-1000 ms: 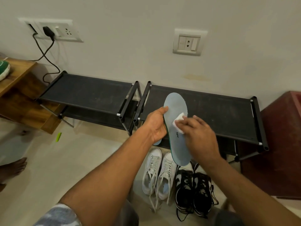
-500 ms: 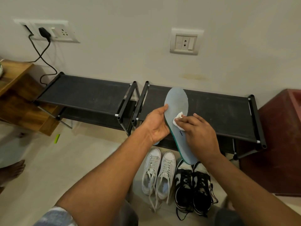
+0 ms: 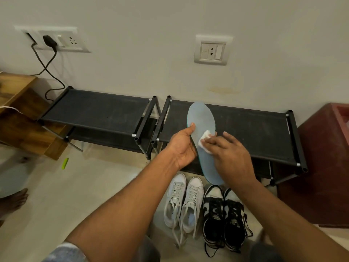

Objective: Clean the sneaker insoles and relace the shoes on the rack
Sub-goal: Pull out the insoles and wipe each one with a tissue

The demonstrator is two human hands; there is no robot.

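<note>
Holding the pale blue insole (image 3: pixel 201 118) up in front of you, your left hand (image 3: pixel 184 146) grips it along its left edge, with the thumb laid on the top face and the other fingers wrapped behind. Your right hand (image 3: pixel 232 156) lies over the middle of the insole, its fingers stretched out and slightly spread, pressing a small white wipe (image 3: pixel 204 140) flat against the surface under the fingertips. You cannot see that hand's thumb.

The insole hangs in the air before the right-hand shoe rack (image 3: pixel 255 133). Its toe end points toward the wall and its heel end reaches down toward the shoes on the floor. A second black rack (image 3: pixel 98 112) stands just beside the first, to the left.

Below your forearms two pairs sit side by side on the tiled floor (image 3: pixel 66 195). The white sneakers (image 3: pixel 184 201) are on the left with their laces loose and trailing. The black-and-white sneakers (image 3: pixel 223 214) are on the right, also with slack laces. A wooden desk (image 3: pixel 28 125) stands at the far left, and a small green object (image 3: pixel 65 163) lies on the floor near it.
</note>
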